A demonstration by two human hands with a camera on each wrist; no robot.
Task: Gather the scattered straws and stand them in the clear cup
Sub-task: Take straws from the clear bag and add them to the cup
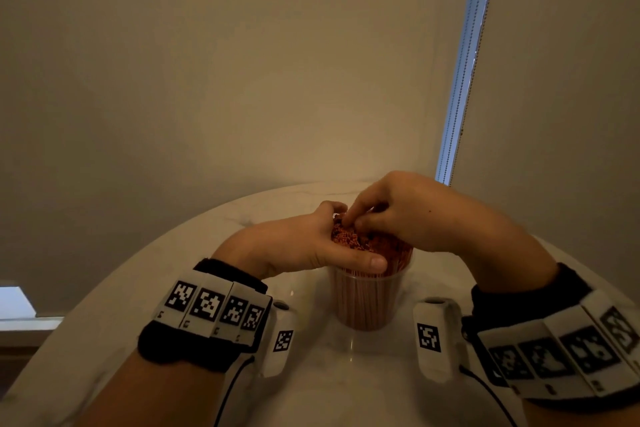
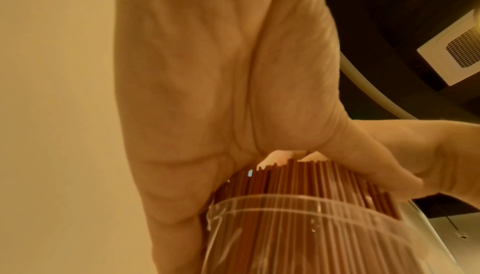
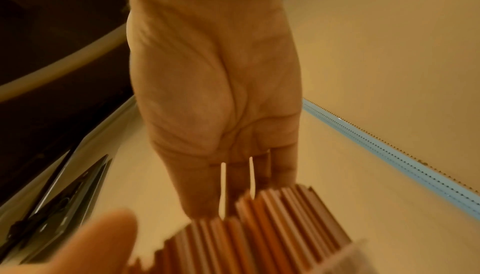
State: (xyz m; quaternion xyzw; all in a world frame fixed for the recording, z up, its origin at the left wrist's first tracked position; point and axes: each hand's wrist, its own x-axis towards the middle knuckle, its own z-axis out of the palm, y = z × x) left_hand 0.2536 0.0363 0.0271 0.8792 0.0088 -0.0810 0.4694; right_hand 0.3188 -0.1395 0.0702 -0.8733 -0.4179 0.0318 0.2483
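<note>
- While the clear plastic cup (image 1: pixel 367 302) stands mid-table on the white marble table (image 1: pixel 346 392), thin orange straws (image 1: pixel 360 243) fill it upright.
- Left hand (image 1: pixel 294 246) wraps the bundle's left side, fingers curled round it.
- Right hand (image 1: pixel 398 211) reaches from the right, fingers (image 1: pixel 353 215) pinching straw tops.

We seem to be in a home, perhaps a dining corner, though the dim warm light leaves us unsure. A round pale table (image 1: pixel 242 218) with marble-like veining stands close to a plain beige wall (image 1: pixel 242 62), and on the far right a roller blind (image 1: pixel 571 80) hangs with its beaded pull chain (image 1: pixel 462 87) beside a strip of blue daylight. From the left wrist view we also see a white box with a perforated grille (image 2: pixel 457 52) low on a dark floor beyond the table's edge.
</note>
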